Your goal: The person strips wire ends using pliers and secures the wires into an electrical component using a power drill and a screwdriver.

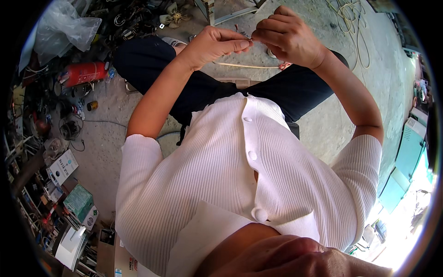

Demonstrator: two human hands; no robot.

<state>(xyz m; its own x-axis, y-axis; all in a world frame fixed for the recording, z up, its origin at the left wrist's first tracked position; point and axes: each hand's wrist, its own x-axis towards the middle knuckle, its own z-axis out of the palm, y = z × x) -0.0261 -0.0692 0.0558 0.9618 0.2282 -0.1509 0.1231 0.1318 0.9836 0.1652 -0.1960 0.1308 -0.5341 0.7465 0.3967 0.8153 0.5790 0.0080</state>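
Note:
Out in front of me, my left hand [213, 48] and my right hand [290, 38] meet with their fingertips almost touching. The left thumb and forefinger are pinched together on something small and thin, too tiny to name. Curled fingers close my right hand at the same spot, and whatever it grips is hidden. Below the hands, a pale cord [249, 65] stretches over the floor to a pinkish-red bundle [284, 66] by my right knee.
On the left lie a red cylinder [85, 74], clear plastic sheeting [69, 27], a fan blade [175, 17], a small jar [92, 105] and boxes [79, 202]. A metal frame [230, 16] stands ahead. Coiled hose [353, 21] lies far right, and a teal cabinet [410, 147] stands at right.

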